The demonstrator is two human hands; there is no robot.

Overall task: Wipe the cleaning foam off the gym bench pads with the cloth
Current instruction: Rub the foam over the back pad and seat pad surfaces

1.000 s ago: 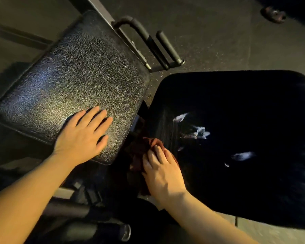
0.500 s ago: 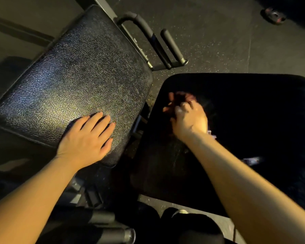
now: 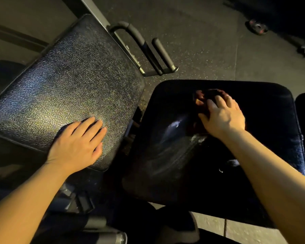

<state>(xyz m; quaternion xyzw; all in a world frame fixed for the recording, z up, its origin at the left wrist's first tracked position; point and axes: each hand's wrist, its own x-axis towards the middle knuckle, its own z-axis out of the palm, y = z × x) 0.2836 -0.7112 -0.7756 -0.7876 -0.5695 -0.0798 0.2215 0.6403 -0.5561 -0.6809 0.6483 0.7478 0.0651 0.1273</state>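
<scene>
Your right hand (image 3: 222, 118) presses down on the dark red cloth (image 3: 203, 97) near the far edge of the dark pad (image 3: 264, 124), with your fingers spread over the cloth, though the dim light hides whether they curl round it. White foam (image 3: 173, 125) lies smeared on that pad just to the left of your hand, with thin streaks running toward the near edge. Your left hand (image 3: 77, 145) rests flat, fingers straight, on the near corner of the bumpy shiny pad (image 3: 69, 81) beside it.
</scene>
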